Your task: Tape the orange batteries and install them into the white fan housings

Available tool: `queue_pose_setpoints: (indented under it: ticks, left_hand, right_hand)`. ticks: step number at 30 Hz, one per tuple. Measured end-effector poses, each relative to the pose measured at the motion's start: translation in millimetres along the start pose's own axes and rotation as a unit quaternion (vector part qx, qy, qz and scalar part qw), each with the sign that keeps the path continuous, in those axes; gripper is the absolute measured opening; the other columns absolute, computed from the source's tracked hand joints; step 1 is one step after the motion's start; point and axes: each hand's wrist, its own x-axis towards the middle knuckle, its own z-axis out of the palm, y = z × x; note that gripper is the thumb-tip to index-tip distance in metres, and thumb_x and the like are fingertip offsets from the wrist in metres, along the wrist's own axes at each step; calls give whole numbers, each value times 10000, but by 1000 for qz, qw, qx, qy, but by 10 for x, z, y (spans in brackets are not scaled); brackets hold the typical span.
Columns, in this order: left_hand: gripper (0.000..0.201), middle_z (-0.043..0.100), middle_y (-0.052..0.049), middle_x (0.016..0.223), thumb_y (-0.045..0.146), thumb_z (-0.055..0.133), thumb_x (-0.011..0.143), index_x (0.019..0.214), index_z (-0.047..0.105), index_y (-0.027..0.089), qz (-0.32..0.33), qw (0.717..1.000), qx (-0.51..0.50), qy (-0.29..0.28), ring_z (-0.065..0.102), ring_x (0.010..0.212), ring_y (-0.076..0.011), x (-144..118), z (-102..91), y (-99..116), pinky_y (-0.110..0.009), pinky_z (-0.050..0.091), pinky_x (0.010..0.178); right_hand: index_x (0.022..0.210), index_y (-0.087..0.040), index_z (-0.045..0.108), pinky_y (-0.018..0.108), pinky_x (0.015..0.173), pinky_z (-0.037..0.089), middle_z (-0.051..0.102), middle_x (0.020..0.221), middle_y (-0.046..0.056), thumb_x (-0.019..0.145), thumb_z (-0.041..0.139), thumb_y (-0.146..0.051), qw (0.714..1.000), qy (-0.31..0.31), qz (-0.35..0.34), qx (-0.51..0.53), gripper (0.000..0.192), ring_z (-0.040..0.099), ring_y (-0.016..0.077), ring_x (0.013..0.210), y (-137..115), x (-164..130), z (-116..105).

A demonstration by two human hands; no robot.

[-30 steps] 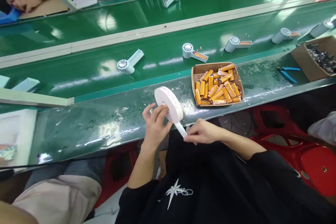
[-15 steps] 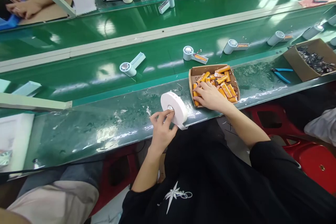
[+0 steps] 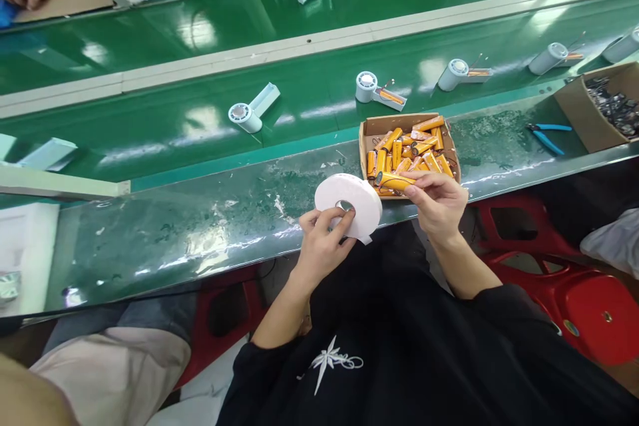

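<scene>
At the bench edge: both hands are raised just above the near lip.
Left hand point(image 3: 322, 243): closed on the white tape roll point(image 3: 349, 203), fingers at its core.
Right hand point(image 3: 436, 200): an orange battery cell point(image 3: 394, 180) is pinched lengthwise, apparently touching the roll's rim.
Handling: cell judged rigid, smooth, somewhat slippery; best gripped mid-body. Roll judged light, held by the hub.
Behind: cardboard tray point(image 3: 372, 128) of cells.

Glossy green belt point(image 3: 299, 33), cardboard tray point(image 3: 372, 128)
</scene>
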Motion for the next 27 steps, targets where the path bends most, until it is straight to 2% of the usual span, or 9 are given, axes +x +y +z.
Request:
queue_pose_setpoints:
  ticks: [4,6,8,11,13,16,18,23,27]
  left_hand:
    - [456,751,-109,1124,162,811,907,1351,781,261,2,1000,-3,3,573,1089,-286,-23,24,19,-435,459,1038]
    - [468,756,-107,1123,175,821,910,1364,789,282,-1,1000,1,-4,564,1097,-291,-46,30,14,-449,463,1078]
    - [471,762,-108,1128,174,815,923,1379,790,293,-4,1000,7,-10,544,1091,-292,-54,9,-10,-460,470,1107]
    - [496,778,-93,1119,144,776,963,1430,762,311,23,999,26,-25,499,1056,-283,-17,-90,-86,-473,472,1143]
    - [500,792,-74,1112,126,736,998,1456,739,326,59,997,45,-36,472,1022,-275,27,-167,-142,-490,457,1178]
    - [506,801,-59,1124,125,705,1024,1481,712,341,95,993,55,-38,452,989,-269,80,-195,-156,-516,427,1206]
    - [479,791,-72,1093,205,755,1015,1472,715,341,67,996,53,-9,451,1000,-279,98,-124,-67,-551,393,1193]
    - [484,708,-131,965,583,792,978,1310,786,232,-38,990,106,88,477,980,-304,105,56,439,-560,371,1016]
    - [471,665,-102,894,590,821,954,1241,800,217,-34,994,95,45,497,927,-285,30,-123,498,-504,375,931]
  right_hand:
    - [843,-267,680,502,931,711,829,899,38,865,910,-590,995,98,-1,-19,397,845,281,914,72,-126,80]
    - [820,-263,672,479,904,718,834,907,53,862,902,-614,996,84,18,-30,423,844,277,890,117,-219,115]
    - [836,-257,701,441,883,721,840,913,60,867,902,-606,998,21,46,-41,403,841,264,876,152,-300,116]
    - [1097,-247,792,425,951,715,859,1038,65,864,910,-581,990,-93,94,-45,424,841,259,964,156,-289,15]
    - [1280,-229,795,443,1018,701,859,1104,55,850,919,-566,974,-175,127,-63,560,837,269,1015,124,-177,-89]
    - [1315,-211,811,456,1050,692,856,1103,43,821,946,-530,948,-264,164,-65,604,835,281,1025,72,-4,-137]
    - [1315,-221,794,453,1023,702,849,1107,64,810,943,-589,958,-228,173,-11,642,833,287,1050,67,-2,-16]
    - [1403,-304,611,466,1049,691,800,1287,107,917,756,-773,985,47,135,95,692,802,284,1207,148,-264,437]
    - [1283,-309,638,463,1010,709,781,1297,80,895,821,-707,989,14,119,91,585,785,295,1238,122,-39,129]
